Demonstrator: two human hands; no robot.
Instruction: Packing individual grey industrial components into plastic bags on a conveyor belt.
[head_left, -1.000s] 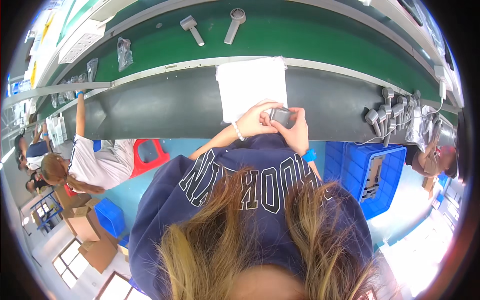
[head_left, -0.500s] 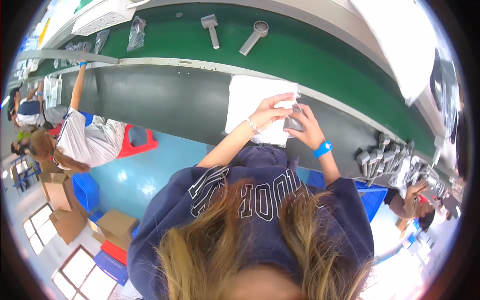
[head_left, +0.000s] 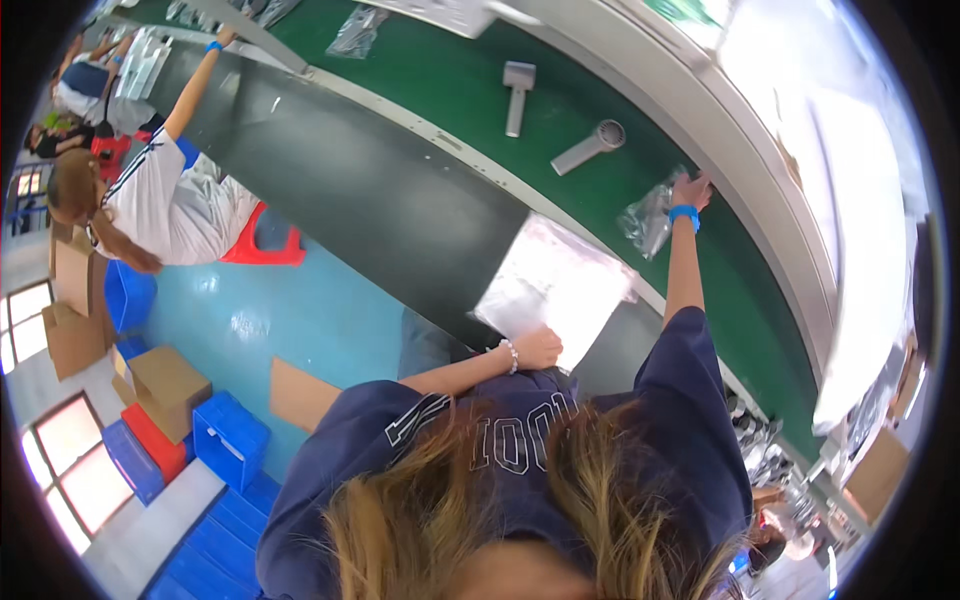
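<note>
My left hand [head_left: 540,348] rests on the near edge of a stack of white plastic bags [head_left: 585,275], its fingers curled; whether they pinch a bag is hidden. Stretched far out to the right, my right hand [head_left: 692,190] is over the green belt [head_left: 460,75]. It is closed at the upper end of a clear plastic bag [head_left: 652,215] with a grey handheld fan inside, which lies on the belt. Two unbagged grey items lie to its left: a fan with a round grille [head_left: 590,147] and another fan-shaped one [head_left: 517,98].
A metal rail [head_left: 440,135] divides the belt from the dark worktop [head_left: 390,190]. Another bagged item [head_left: 357,32] lies farther up the belt. A co-worker in white [head_left: 170,215] sits at left by a red stool [head_left: 262,240]. Blue crates [head_left: 230,440] and cardboard boxes [head_left: 170,385] stand on the floor.
My right hand has left the white stack and reached out over the belt, where a bagged fan now lies. My left hand has drawn back to the stack's near edge. The view has turned.
</note>
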